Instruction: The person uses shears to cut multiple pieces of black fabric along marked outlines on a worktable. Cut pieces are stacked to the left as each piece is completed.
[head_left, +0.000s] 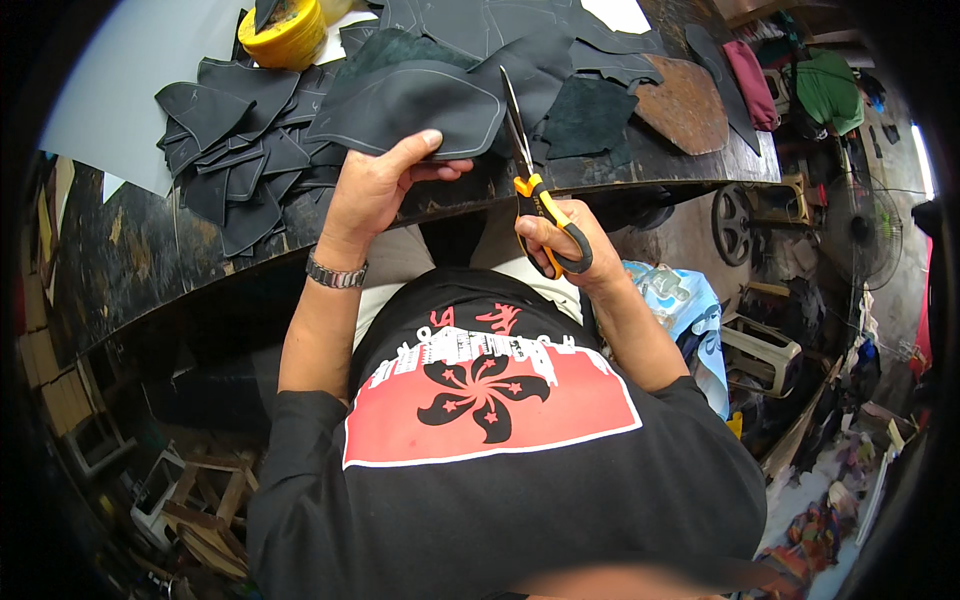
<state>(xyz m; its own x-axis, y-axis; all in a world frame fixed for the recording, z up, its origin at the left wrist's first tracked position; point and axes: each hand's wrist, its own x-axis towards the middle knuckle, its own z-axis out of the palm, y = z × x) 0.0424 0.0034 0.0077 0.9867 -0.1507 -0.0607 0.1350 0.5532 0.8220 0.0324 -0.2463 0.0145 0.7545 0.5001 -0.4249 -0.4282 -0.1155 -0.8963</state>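
My left hand [385, 185] pinches the near edge of a black leather piece [400, 105], thumb on top and fingers beneath. A pale curved line is marked along that piece's border. In my right hand [575, 245] is a pair of scissors [532, 195] with yellow and black handles. Their blades point away from me, close together, beside the right end of the held leather. More dark leather [590, 115] lies beyond and to the right of the blades. A pile of cut black leather pieces [245, 150] spreads over the table to the left.
The worn dark table [130, 260] has its near edge just in front of my body. On it stand a yellow tub [285, 35] and a brown rounded board [682, 105]. To the right are a black handwheel [731, 225], a fan [870, 230] and a pale stool [760, 350].
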